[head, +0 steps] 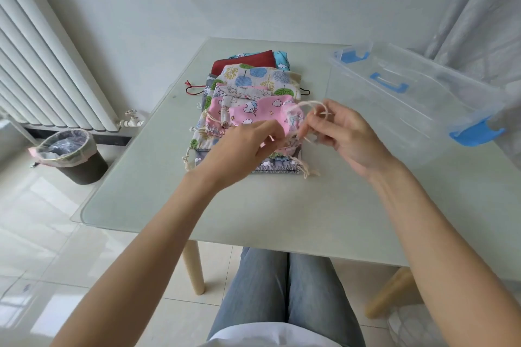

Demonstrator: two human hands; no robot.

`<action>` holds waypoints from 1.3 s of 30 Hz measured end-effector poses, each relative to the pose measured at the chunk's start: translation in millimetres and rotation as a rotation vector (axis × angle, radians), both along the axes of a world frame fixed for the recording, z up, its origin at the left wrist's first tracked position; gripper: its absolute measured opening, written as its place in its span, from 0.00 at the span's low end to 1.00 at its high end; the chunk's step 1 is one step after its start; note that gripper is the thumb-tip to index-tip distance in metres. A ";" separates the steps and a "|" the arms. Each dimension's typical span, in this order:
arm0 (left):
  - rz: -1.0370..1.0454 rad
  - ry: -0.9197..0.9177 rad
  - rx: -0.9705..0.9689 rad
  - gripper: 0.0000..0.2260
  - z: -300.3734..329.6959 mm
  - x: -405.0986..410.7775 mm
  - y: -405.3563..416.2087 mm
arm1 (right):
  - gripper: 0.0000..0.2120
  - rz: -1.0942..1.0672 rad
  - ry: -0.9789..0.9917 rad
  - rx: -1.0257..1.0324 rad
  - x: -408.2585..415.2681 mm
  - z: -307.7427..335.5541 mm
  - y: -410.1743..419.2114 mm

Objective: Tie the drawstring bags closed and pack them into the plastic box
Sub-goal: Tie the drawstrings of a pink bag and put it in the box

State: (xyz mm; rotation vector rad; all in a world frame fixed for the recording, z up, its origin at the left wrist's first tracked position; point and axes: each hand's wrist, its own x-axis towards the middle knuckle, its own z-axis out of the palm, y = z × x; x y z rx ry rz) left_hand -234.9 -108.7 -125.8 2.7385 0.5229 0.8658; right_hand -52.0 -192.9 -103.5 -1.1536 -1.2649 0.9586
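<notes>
Watching head cam here. Both hands up over near end of bag stack (248, 98), mid table (253, 211). Left hand (242, 149) pinching gathered mouth of pink drawstring bag (270, 117), fingers curled on fabric. Right hand (346, 135) pinching cream drawstring (308, 104), loop sticking up off fingertips. Clear plastic box (417, 93) with blue latches sits far right on table, well apart from stack. Bin (70, 155) on floor, left.
</notes>
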 end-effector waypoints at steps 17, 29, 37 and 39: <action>-0.040 -0.306 -0.431 0.10 5.4 29.1 1.6 | 0.13 -0.250 -0.644 0.020 0.4 2.6 2.9; -0.006 -0.126 -0.125 0.14 8.5 17.3 6.3 | 0.05 -0.140 -0.244 -0.021 17.0 -3.0 -1.1; -0.119 -0.166 -0.469 0.04 5.5 43.2 6.0 | 0.06 -0.086 -0.333 0.038 21.8 -1.2 -8.0; -0.086 -0.175 -0.504 0.04 2.5 44.8 6.5 | 0.07 -0.148 -0.400 0.083 19.4 -3.5 -7.7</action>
